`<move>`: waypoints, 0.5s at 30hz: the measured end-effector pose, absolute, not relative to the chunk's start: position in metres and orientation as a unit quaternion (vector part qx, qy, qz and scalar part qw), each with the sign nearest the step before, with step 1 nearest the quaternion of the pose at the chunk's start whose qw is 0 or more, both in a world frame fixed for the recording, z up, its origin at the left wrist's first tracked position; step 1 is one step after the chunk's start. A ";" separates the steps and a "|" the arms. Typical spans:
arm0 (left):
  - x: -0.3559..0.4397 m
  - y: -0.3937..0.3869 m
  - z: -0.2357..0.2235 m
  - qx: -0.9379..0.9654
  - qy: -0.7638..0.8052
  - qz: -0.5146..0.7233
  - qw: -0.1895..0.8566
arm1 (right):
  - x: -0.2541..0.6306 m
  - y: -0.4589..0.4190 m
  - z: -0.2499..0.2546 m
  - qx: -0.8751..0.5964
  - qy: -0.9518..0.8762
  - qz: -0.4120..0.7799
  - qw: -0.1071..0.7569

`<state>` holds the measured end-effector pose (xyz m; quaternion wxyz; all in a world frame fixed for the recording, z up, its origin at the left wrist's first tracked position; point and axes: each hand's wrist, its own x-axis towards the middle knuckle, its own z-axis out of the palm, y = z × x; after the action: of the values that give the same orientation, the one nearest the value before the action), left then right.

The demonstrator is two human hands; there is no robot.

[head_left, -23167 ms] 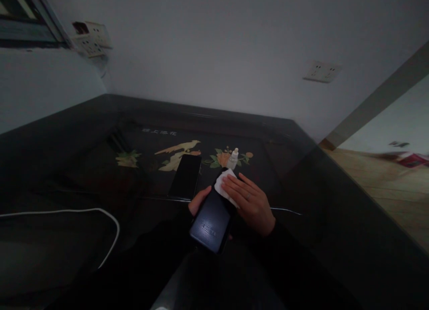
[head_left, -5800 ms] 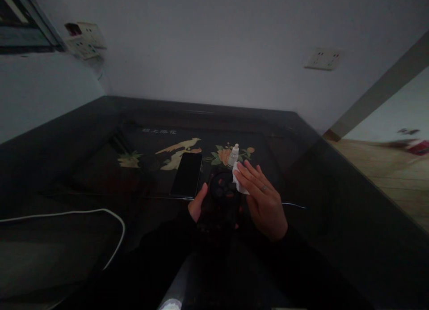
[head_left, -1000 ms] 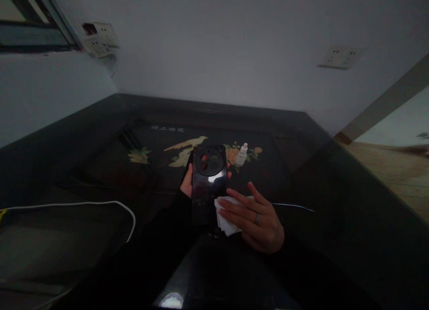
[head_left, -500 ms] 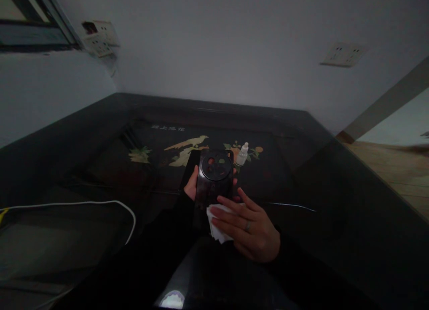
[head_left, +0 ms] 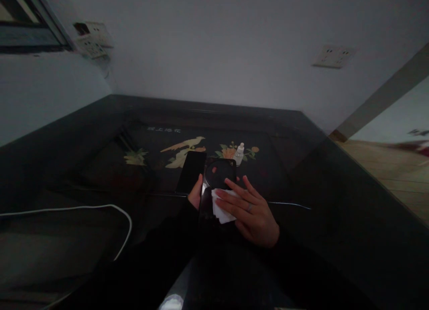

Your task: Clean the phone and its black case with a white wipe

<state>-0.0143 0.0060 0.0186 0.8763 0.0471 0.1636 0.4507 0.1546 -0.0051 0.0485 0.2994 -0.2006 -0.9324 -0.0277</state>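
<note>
My left hand (head_left: 195, 194) grips a glossy black phone case (head_left: 219, 167) with a large round camera ring, tilted up over the table. A reddish patch shows within the ring. Most of the left fingers are behind the case. A folded white tissue (head_left: 221, 215) lies under the fingers of my right hand (head_left: 256, 216), pressed against the lower part of the case. There is a ring on one finger of that hand. Just left of the case, a flat black phone (head_left: 191, 171) lies on the table. Beyond the right fingertips stands a small dropper bottle (head_left: 239, 154) with a white top.
The dark glossy table (head_left: 268, 122) carries a printed bird and flowers (head_left: 184, 151). A white cable (head_left: 83, 208) runs along the left. Wall sockets (head_left: 331, 56) are at the right, with more sockets (head_left: 97, 35) near the window at the left.
My right hand has slid the tissue upward along the case, nearer the camera ring. The case now sits slightly lower and to the right, showing more of the black phone. The view has shifted a little.
</note>
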 end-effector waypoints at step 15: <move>-0.020 -0.004 0.020 0.131 0.097 0.397 0.903 | 0.166 0.006 0.041 -0.331 -0.850 0.034 0.408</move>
<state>-0.0201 -0.0044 0.0195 0.9031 0.1312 0.0971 0.3972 0.1661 0.0059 0.0410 0.4081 -0.3314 -0.8500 0.0342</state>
